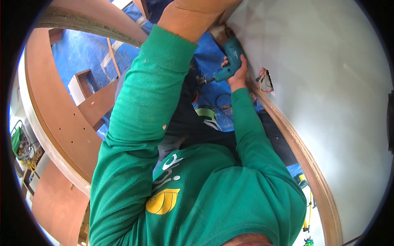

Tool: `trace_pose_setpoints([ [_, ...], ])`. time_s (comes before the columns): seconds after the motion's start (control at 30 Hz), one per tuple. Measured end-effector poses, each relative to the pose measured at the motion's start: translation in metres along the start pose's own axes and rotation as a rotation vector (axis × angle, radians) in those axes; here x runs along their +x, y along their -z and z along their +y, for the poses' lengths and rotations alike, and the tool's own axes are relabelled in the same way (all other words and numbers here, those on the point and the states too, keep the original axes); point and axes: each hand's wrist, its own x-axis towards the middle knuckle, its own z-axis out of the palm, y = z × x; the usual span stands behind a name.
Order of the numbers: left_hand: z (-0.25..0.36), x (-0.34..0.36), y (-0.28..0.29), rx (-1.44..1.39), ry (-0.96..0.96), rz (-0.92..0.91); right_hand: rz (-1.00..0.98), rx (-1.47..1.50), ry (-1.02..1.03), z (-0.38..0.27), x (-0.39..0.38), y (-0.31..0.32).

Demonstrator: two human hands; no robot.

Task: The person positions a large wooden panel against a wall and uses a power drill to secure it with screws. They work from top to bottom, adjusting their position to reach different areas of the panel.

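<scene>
My right hand (239, 77) is wrapped round a teal power drill (234, 51). The drill's front end points toward the top of the view, close by the lower edge of a pale wall panel (320, 90). Whether its tip touches anything is too hard to make out. My left hand (193, 16) is raised at the top of the view, near a wooden piece (225, 16). Its fingers lie beyond the picture's edge, so what they touch or hold is hidden. Green sleeves cover both arms.
Thin wires (263, 80) stick out of a cut hole in the panel, right of the drill. A wooden edge strip (301, 147) runs along that panel. Curved wooden framework (61, 106) rises at left. Blue sheeting (82, 51) covers the floor, with a small wooden box (81, 88) on it.
</scene>
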Motion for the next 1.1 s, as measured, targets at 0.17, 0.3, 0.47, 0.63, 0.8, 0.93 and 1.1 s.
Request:
trace_pose_setpoints([
  [0.17, 0.007, -0.002, 0.003, 0.051, 0.002, -0.004, 0.018, 0.048, -0.015, 0.006, -0.001, 0.003],
  [0.3, 0.015, 0.0, 0.007, 0.067, 0.006, -0.013, 0.012, 0.046, -0.062, 0.005, -0.001, 0.006],
  [0.47, 0.013, -0.003, 0.002, 0.066, 0.001, -0.027, 0.027, 0.076, -0.041, 0.007, 0.0, 0.002],
  [0.63, 0.028, 0.003, 0.018, 0.113, -0.006, -0.001, 0.001, -0.05, 0.023, 0.01, -0.016, -0.023],
  [0.8, 0.011, 0.001, 0.007, 0.034, 0.066, -0.045, 0.154, -0.278, 0.295, 0.007, -0.023, -0.04],
  [0.93, 0.016, -0.002, 0.005, 0.076, 0.074, -0.047, 0.249, -0.446, 0.443, 0.008, -0.033, -0.056],
  [1.1, 0.02, 0.001, 0.008, 0.097, 0.076, -0.011, 0.231, -0.491, 0.507, 0.011, -0.041, -0.068],
])
